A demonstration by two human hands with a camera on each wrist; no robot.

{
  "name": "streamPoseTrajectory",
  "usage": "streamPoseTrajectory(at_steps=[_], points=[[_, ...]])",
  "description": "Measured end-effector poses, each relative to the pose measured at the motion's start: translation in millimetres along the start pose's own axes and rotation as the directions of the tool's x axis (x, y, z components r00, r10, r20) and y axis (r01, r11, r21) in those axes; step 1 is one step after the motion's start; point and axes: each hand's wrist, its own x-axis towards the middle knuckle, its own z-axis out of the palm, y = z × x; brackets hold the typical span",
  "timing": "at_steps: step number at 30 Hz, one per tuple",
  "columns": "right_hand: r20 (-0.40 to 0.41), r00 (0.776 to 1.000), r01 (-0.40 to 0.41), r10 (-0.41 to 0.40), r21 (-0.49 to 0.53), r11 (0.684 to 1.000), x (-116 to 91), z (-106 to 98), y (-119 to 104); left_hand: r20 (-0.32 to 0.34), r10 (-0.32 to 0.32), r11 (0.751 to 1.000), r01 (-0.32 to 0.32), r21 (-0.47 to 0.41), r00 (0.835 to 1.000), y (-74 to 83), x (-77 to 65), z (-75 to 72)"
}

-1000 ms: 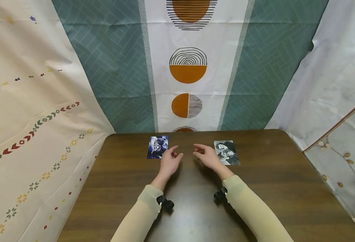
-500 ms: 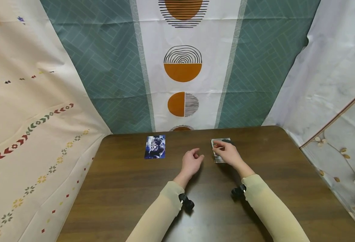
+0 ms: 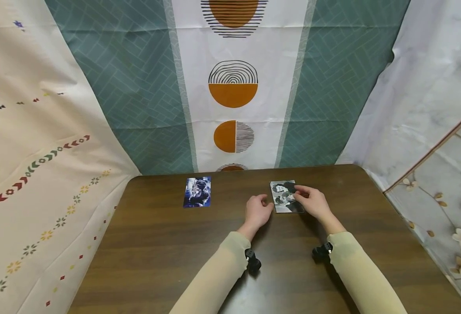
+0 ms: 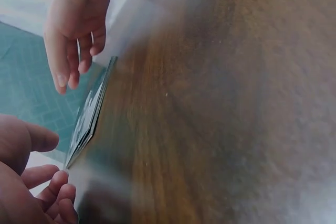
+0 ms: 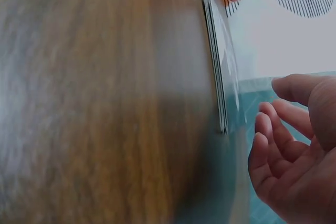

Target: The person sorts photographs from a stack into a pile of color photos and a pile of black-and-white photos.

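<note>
A small pile of thin picture cards (image 3: 279,199) with a black-and-white picture of people on top lies on the brown table (image 3: 167,253). The right wrist view shows the cards' layered edges (image 5: 216,72) side-on. My left hand (image 3: 257,211) is beside the pile's left edge, fingers loosely bent, holding nothing; its fingertips are close to the near corner in the left wrist view. Over the pile's right side hovers my right hand (image 3: 315,203), thumb and fingers apart, overlapping the picture in the head view. Nothing sits between its fingers.
A blue and purple picture card (image 3: 197,192) lies flat at the back left of the table. Behind the table's far edge hangs a green and white patterned cloth (image 3: 230,126). Cream cloth (image 3: 49,144) borders the left, floral cloth (image 3: 442,209) the right.
Both hands have moved right, from between the two pictures to either side of the black-and-white one. The right hand passed over the pile to its right edge. The view shifted slightly.
</note>
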Motion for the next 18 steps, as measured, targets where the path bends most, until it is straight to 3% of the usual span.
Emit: streamPoseTrajectory(at_steps=[9, 18], points=[[0.019, 0.998, -0.065, 0.067, -0.076, 0.995, -1, -2, 17, 0.011, -0.056, 0.997, 0.055, 0.046, 0.998, 10.6, 2.0, 7.3], [0.027, 0.996, -0.085, 0.088, -0.108, 0.991, -6, -1, 15, -0.005, -0.039, 0.989, 0.039, 0.145, 0.999, 15.9, -0.2, 16.7]])
